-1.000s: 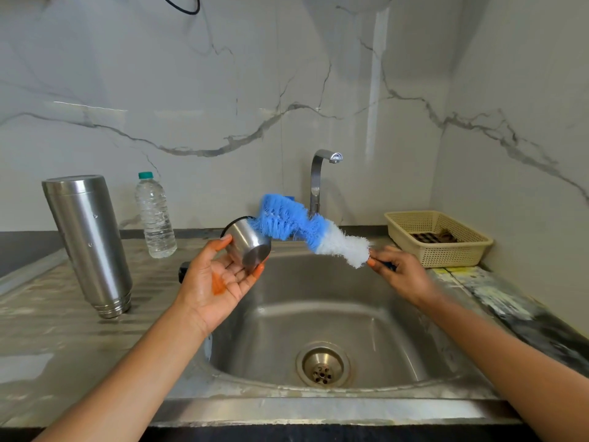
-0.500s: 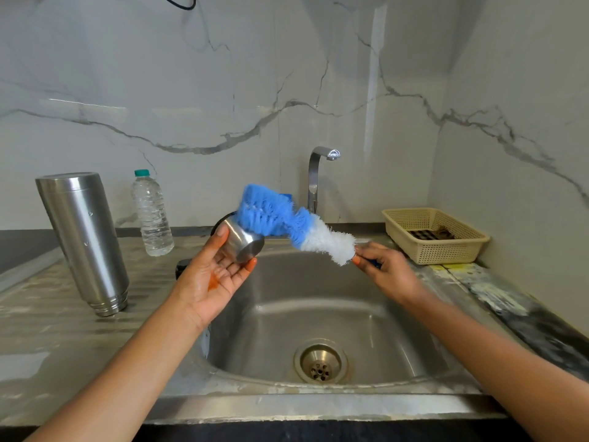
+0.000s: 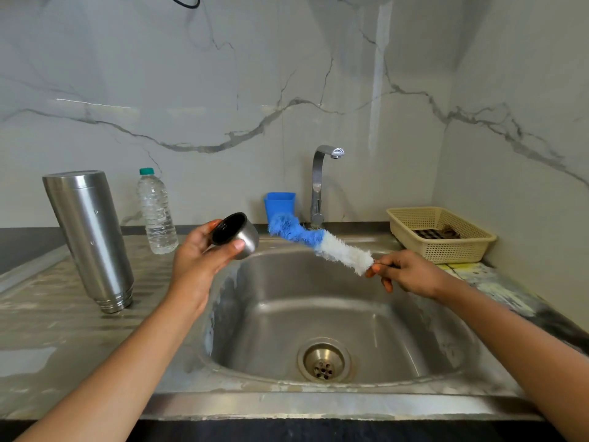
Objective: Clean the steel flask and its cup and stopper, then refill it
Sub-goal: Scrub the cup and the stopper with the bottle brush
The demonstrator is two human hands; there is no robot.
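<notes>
1. On the drainboard at left, the steel flask (image 3: 89,240) stands neck down, with a water bottle (image 3: 156,212) behind it.
2. The left hand (image 3: 200,263) grips the cup (image 3: 237,234) between thumb and fingers, above the left edge of the sink (image 3: 287,314).
3. The right hand (image 3: 411,274) pinches the handle of the brush (image 3: 318,244) over the basin. The blue tip is just beside the cup and not touching it.
4. A basket (image 3: 439,250) sits far right.

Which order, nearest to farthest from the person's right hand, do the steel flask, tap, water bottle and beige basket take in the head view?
1. Beige basket, just behind the right hand.
2. Tap, behind the sink, leftward.
3. Water bottle, far left, at the back.
4. Steel flask, farthest left.
</notes>
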